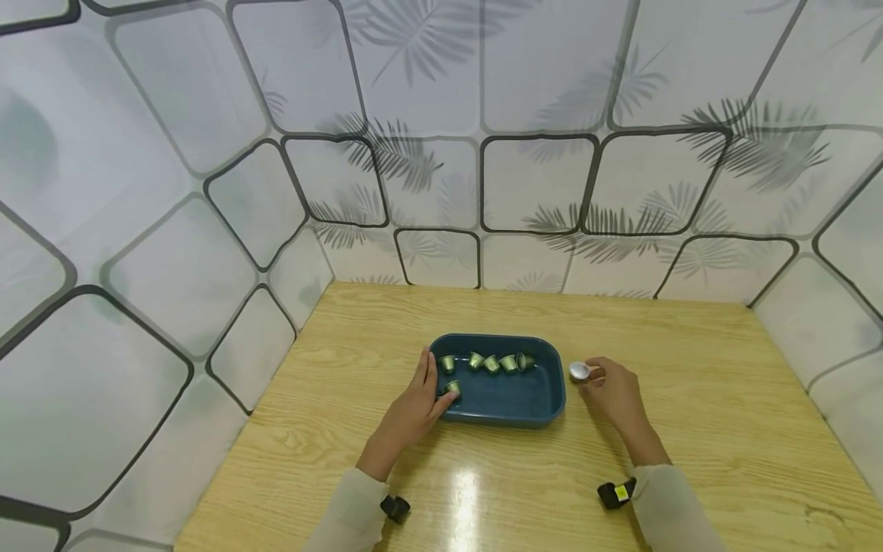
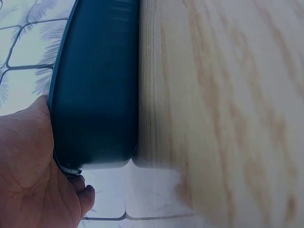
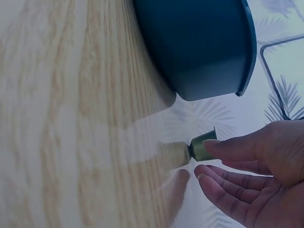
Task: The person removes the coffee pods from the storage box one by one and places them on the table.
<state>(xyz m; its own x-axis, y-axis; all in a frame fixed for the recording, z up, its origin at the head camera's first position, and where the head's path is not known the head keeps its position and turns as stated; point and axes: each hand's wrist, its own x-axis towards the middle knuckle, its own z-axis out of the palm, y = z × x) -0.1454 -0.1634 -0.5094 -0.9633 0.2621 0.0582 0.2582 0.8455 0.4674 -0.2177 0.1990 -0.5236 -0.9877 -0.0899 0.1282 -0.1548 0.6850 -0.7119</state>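
Evidently, in the head view, six green capsules [image 1: 491, 364] lie in the blue tray [image 1: 510, 400]; the right hand [image 1: 616, 392] pinches a silver-topped capsule [image 1: 579, 371] outside, apparently the only one left over. Left wrist: the left hand [image 2: 35, 161] grips the tray's end. Right wrist: the pinched capsule seems to touch the surface [image 3: 52, 118].

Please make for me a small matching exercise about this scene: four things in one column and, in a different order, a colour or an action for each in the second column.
Things:
1. left hand
2. right hand
3. tray
4. table

Colours and actions:
A. is dark blue
B. pinches a capsule outside the tray
C. is light, yellowish wood
D. grips the left end of the tray

Right pairs: 1-D, 2-B, 3-A, 4-C
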